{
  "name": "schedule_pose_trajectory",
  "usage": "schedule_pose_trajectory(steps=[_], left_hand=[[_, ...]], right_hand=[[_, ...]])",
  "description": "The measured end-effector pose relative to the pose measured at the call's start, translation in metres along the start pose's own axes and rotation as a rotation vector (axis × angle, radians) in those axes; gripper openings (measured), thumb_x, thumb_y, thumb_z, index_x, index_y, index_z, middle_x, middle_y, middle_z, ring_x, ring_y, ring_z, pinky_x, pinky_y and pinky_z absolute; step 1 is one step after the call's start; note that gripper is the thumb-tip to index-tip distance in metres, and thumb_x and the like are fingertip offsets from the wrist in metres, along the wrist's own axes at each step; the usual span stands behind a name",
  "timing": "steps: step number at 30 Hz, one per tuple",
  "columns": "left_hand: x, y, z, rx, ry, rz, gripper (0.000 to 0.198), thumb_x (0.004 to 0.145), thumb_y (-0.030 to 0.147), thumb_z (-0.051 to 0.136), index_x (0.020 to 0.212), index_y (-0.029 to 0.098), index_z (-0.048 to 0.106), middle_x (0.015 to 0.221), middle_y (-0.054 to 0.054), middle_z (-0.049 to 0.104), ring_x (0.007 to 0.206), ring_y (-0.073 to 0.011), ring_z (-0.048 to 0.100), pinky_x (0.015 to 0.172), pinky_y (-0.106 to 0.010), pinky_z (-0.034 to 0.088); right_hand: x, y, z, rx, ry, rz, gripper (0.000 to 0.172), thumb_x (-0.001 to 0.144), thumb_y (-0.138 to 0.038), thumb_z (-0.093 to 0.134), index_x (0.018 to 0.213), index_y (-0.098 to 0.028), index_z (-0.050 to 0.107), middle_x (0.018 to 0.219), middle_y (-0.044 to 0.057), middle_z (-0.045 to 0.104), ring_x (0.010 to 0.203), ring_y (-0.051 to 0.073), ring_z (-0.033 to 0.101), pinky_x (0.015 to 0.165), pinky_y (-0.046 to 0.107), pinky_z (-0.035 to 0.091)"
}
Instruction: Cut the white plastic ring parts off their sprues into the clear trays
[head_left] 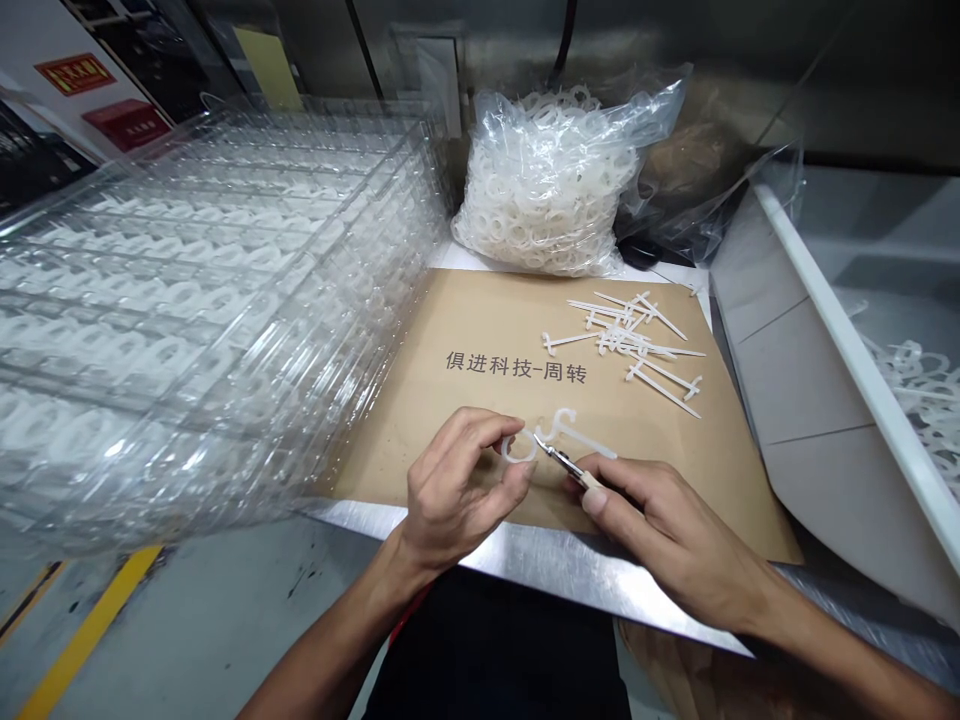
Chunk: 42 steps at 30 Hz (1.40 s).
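Left hand [461, 483] at lower centre: thumb and forefinger pressed together, pinching a white moulded plastic part [519, 448] by its ring end. The part lies just above the kraft paper sheet [457, 440], its thin stem running right toward the right hand [664, 530]. Right hand's fingers are closed around small steel nippers [564, 465], whose pointed tips are at or just beside the ring; contact cannot be confirmed at this view. Loose white T-shaped plastic pieces [634, 340] lie in a heap on the sheet, right of centre, beneath its printed Chinese characters' level. Stacked clear blister trays [210, 300] holding white parts occupy the left of the frame. A clear bag of white plastic rings [551, 180] stands at top centre. A white bin [825, 400] holding white plastic runners sits at right, beside the steel table edge [570, 565].
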<state>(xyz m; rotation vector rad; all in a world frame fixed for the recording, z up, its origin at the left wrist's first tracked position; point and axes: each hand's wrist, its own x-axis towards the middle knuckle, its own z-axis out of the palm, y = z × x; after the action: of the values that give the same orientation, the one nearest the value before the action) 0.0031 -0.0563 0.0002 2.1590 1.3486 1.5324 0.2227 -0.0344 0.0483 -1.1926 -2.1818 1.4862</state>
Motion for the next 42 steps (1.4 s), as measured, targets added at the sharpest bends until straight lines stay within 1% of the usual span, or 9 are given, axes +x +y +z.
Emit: schedule_pose_trajectory(steps=[8,12,20,25,31,34,37,40,42], left_hand=[[0.001,0.0,0.0,-0.032,-0.029,-0.001,0.028,0.082,0.009,0.072,0.109,0.01,0.064,0.091,-0.007,0.065,0.081,-0.0136,0.061,0.075,-0.026,0.054],[0.003,0.001,0.0,-0.031,-0.033,-0.001,0.026,0.084,0.01,0.07,0.11,0.011,0.064,0.091,-0.006,0.065,0.08,-0.013,0.061,0.073,-0.025,0.054],[0.0,-0.002,-0.002,-0.071,0.009,-0.06,0.027,0.084,0.021,0.076,0.107,0.012,0.065,0.089,-0.004,0.064,0.077,-0.0116,0.061,0.072,-0.024,0.053],[-0.002,-0.004,-0.001,-0.101,0.021,-0.073,0.031,0.082,0.025,0.079,0.108,0.013,0.065,0.089,-0.004,0.064,0.077,-0.0122,0.06,0.072,-0.026,0.052],[-0.003,-0.006,-0.001,-0.131,0.022,-0.09,0.03,0.082,0.026,0.079,0.108,0.015,0.065,0.09,-0.005,0.064,0.077,-0.0136,0.059,0.07,-0.027,0.051],[-0.003,-0.006,-0.001,-0.145,0.024,-0.094,0.03,0.084,0.029,0.077,0.107,0.015,0.065,0.088,-0.005,0.064,0.078,-0.0142,0.059,0.07,-0.027,0.05],[-0.003,-0.005,-0.001,-0.144,0.013,-0.091,0.028,0.085,0.03,0.076,0.107,0.015,0.065,0.088,-0.004,0.063,0.077,-0.0138,0.059,0.07,-0.026,0.05],[-0.003,-0.003,-0.002,-0.116,-0.008,-0.092,0.026,0.086,0.026,0.074,0.108,0.016,0.063,0.09,-0.005,0.064,0.078,-0.0138,0.059,0.07,-0.026,0.05],[-0.002,-0.002,-0.003,-0.089,-0.028,-0.081,0.024,0.087,0.022,0.071,0.109,0.016,0.062,0.089,-0.005,0.064,0.078,-0.014,0.06,0.07,-0.026,0.051]], right_hand=[[-0.001,0.009,0.009,-0.161,0.064,0.002,0.036,0.105,-0.038,0.033,0.075,-0.022,0.043,0.067,-0.003,0.048,0.06,0.014,0.044,0.059,0.028,0.033],[0.003,0.014,0.009,-0.123,0.077,0.028,0.039,0.105,-0.042,0.034,0.071,-0.022,0.039,0.063,-0.004,0.044,0.057,0.013,0.041,0.056,0.028,0.031],[0.005,0.017,0.006,0.047,0.058,0.005,0.042,0.105,-0.048,0.037,0.073,-0.02,0.043,0.065,-0.004,0.042,0.058,0.011,0.038,0.053,0.025,0.03],[0.004,0.02,0.008,0.059,0.12,-0.047,0.04,0.105,-0.047,0.037,0.081,-0.019,0.051,0.067,-0.004,0.045,0.06,0.012,0.041,0.055,0.026,0.033],[0.005,0.022,0.008,0.039,0.191,-0.121,0.037,0.105,-0.044,0.038,0.085,-0.019,0.056,0.067,-0.004,0.048,0.06,0.013,0.046,0.058,0.027,0.036],[0.006,0.026,0.009,-0.047,0.242,-0.207,0.027,0.104,-0.037,0.04,0.093,-0.019,0.058,0.075,-0.001,0.056,0.066,0.015,0.053,0.064,0.029,0.04],[0.007,0.034,0.011,-0.221,0.329,-0.376,0.017,0.099,-0.029,0.045,0.106,-0.017,0.056,0.087,0.005,0.062,0.077,0.019,0.058,0.071,0.032,0.045],[0.009,0.04,0.014,-0.385,0.376,-0.56,0.023,0.096,-0.028,0.049,0.115,-0.015,0.051,0.088,0.008,0.061,0.076,0.022,0.057,0.069,0.035,0.047],[0.01,0.041,0.014,-0.421,0.388,-0.674,0.031,0.096,-0.032,0.048,0.121,-0.014,0.047,0.091,0.01,0.061,0.078,0.024,0.057,0.071,0.037,0.048]])
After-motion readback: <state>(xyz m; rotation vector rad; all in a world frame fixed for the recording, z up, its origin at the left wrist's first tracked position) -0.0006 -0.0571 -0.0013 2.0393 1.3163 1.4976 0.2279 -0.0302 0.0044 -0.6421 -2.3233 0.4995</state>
